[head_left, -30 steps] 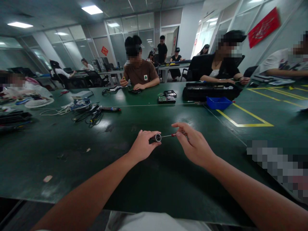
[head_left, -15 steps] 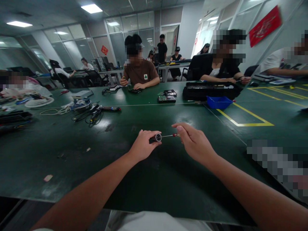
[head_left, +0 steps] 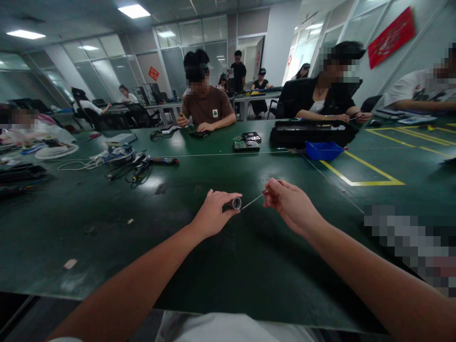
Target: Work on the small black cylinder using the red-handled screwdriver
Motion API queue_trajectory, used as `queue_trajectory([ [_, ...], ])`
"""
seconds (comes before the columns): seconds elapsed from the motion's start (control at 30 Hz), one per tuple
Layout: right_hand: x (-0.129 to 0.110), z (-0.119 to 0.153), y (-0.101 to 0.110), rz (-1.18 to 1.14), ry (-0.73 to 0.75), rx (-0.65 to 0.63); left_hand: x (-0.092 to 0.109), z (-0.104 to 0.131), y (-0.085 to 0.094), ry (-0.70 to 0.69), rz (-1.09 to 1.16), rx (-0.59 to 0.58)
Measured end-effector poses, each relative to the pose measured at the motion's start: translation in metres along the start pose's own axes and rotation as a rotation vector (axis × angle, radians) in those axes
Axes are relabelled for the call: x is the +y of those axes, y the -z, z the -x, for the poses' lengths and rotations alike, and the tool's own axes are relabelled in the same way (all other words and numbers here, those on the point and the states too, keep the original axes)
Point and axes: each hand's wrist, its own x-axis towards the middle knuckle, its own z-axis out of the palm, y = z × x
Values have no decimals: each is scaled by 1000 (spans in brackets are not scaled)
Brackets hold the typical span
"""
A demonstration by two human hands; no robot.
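Observation:
Between the thumb and fingers of my left hand (head_left: 213, 211) lies a dark cylindrical part (head_left: 236, 204), its round open end with a pale ring turned to the right. My right hand (head_left: 288, 202) is closed around the red handle of a screwdriver (head_left: 252, 202). The thin metal shaft slants down to the left, and its tip is close to the lower rim of the cylinder. Whether the tip touches it I cannot tell. Most of the handle is hidden by my fingers.
On the green table (head_left: 199, 173) a bundle of cables (head_left: 137, 168) lies at the left. Circuit boards with drives (head_left: 246, 145) sit ahead, and a blue tray (head_left: 324, 151) stands at the right before a long black casing (head_left: 309, 134). A person (head_left: 210, 107) works opposite.
My right hand has curled tighter around the screwdriver handle. The shaft has gone from nearly level to slanting, its tip lower by the cylinder's rim. My left hand has shifted slightly right.

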Motion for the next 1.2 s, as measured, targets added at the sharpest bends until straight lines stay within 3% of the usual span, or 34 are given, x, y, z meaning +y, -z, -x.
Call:
queue_trajectory([
  [0.17, 5, 4, 0, 107, 158, 36, -3, -2, 2, 26, -1, 27],
  [0.43, -9, 17, -5, 398, 299, 53, 2, 0, 2, 29, 12, 29],
  [0.63, -11, 26, -8, 514, 414, -32, 0, 0, 2, 28, 5, 47],
  [0.8, -14, 27, -8, 619, 483, -10, -1, -1, 0, 11, -8, 50],
  [1.2, -7, 27, -9, 530, 439, -87, 1, -1, 2, 16, -15, 68],
])
